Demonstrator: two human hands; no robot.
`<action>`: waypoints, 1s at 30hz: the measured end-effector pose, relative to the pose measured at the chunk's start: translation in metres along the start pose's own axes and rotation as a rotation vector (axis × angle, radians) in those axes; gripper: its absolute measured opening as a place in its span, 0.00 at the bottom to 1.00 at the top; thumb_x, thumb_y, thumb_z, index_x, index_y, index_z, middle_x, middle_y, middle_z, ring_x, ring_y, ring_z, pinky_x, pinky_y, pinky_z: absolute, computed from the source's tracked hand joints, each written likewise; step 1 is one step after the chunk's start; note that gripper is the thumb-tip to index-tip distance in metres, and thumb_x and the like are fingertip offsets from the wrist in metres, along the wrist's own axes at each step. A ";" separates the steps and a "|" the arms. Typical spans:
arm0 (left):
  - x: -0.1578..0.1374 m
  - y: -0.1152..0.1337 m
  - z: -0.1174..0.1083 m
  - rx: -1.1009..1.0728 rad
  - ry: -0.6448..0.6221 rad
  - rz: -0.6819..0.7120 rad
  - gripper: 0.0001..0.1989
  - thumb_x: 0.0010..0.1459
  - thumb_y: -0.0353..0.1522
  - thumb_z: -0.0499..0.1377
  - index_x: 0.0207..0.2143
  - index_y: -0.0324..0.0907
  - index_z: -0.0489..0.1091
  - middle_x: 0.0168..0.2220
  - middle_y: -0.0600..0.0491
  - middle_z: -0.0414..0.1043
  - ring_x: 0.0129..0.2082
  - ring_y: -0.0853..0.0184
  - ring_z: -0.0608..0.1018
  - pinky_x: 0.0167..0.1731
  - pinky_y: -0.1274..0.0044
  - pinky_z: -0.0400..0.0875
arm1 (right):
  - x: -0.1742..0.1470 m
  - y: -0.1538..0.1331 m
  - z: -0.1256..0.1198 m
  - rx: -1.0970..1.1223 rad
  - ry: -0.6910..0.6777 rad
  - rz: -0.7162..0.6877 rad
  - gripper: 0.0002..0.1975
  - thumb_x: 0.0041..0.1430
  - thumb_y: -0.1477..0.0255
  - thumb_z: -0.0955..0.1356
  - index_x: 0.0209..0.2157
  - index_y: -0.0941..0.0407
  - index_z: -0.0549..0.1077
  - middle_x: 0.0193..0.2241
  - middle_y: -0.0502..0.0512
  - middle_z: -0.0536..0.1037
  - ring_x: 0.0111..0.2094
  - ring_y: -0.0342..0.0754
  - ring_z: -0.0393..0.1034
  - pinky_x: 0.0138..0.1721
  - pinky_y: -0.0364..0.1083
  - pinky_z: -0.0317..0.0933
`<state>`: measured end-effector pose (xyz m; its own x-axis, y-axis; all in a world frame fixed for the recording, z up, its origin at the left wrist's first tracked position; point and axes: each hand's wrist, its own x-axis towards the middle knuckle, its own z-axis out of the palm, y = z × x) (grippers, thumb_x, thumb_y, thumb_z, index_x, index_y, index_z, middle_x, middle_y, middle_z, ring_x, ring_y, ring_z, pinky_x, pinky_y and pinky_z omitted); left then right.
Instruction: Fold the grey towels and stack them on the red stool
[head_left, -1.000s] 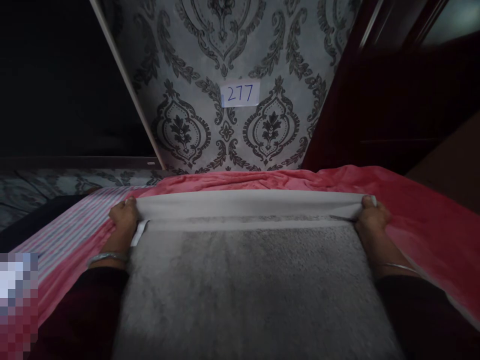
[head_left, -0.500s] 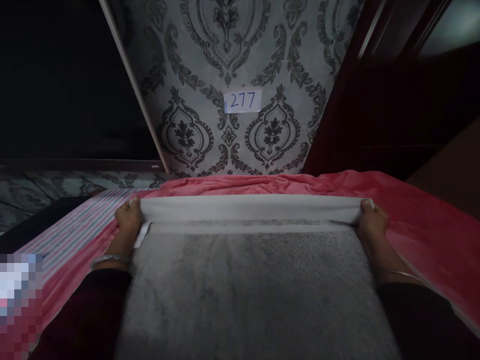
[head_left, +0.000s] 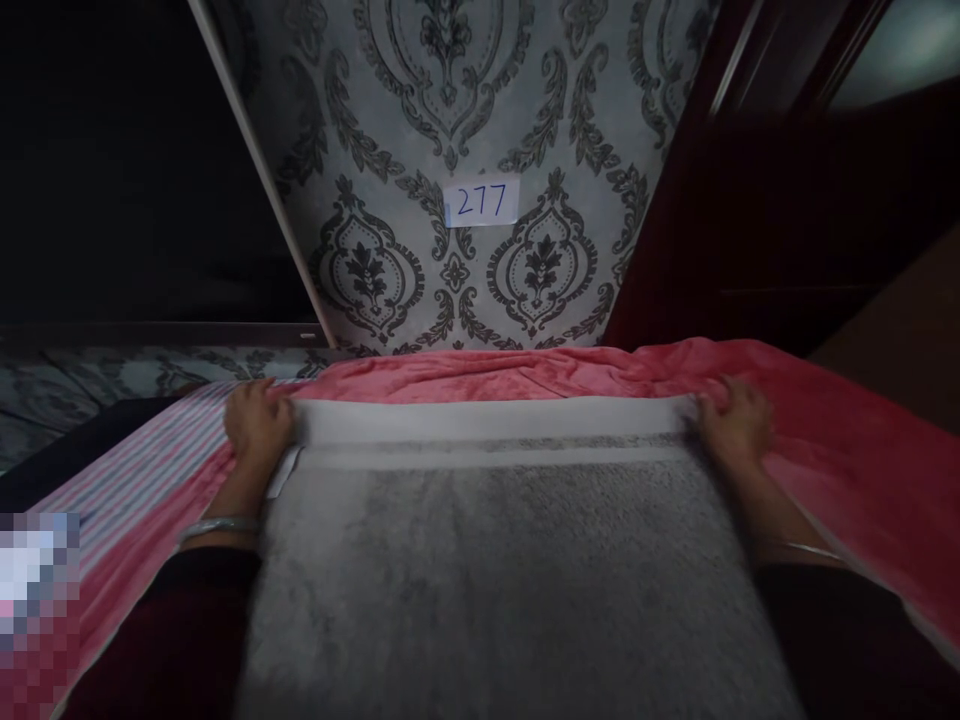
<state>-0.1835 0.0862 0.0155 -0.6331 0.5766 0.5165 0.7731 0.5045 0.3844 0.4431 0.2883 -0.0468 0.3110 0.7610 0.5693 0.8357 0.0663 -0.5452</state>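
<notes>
Left: pink-and-grey striped cloth, partly under the edge of a red plush blanket. Left hand at the far left corner of the grey towel; fingers curled, thumb near them. Cannot tell whether it pinches the fabric or only rests there. White label stands out from the towel's side, just below this hand.

Centre: towel spread over the blanket, between both forearms, its white end band stretching nearly straight from hand to hand. Pile looks flat, with faint shading lengthwise.

Right: right hand at the far right corner, thumb and fingers bent, blurred; cannot tell whether they close on cloth.

Judgement on handling: both corners want equal, gentle outward tension, held level, so that the band stays square. Smooth outward from the middle; uneven pulling would probably skew the towel or ruck the soft blanket beneath.
</notes>
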 end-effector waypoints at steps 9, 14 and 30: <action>-0.078 0.099 0.038 -0.162 -0.835 0.932 0.34 0.66 0.54 0.47 0.70 0.53 0.58 0.73 0.51 0.51 0.74 0.56 0.51 0.71 0.57 0.41 | -0.058 -0.073 0.024 -0.131 -0.828 -0.689 0.29 0.70 0.56 0.54 0.69 0.43 0.62 0.71 0.53 0.58 0.72 0.59 0.48 0.67 0.68 0.47; -0.071 0.075 0.049 0.097 -0.819 0.736 0.34 0.69 0.50 0.44 0.73 0.52 0.50 0.75 0.50 0.43 0.75 0.55 0.47 0.70 0.55 0.41 | -0.039 -0.029 0.023 -0.323 -0.747 -0.412 0.32 0.69 0.56 0.55 0.71 0.47 0.58 0.71 0.56 0.57 0.72 0.60 0.48 0.67 0.69 0.47; -0.018 0.016 0.027 0.265 -0.526 0.016 0.37 0.69 0.47 0.39 0.75 0.40 0.42 0.76 0.40 0.35 0.74 0.41 0.44 0.65 0.39 0.41 | -0.022 -0.006 0.006 -0.467 -0.628 -0.090 0.33 0.72 0.57 0.49 0.70 0.53 0.60 0.72 0.57 0.54 0.71 0.61 0.48 0.67 0.66 0.48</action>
<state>-0.1609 0.1009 -0.0088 -0.6077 0.7929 0.0454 0.7897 0.5973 0.1401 0.4287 0.2752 -0.0603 0.0354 0.9970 0.0692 0.9926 -0.0270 -0.1187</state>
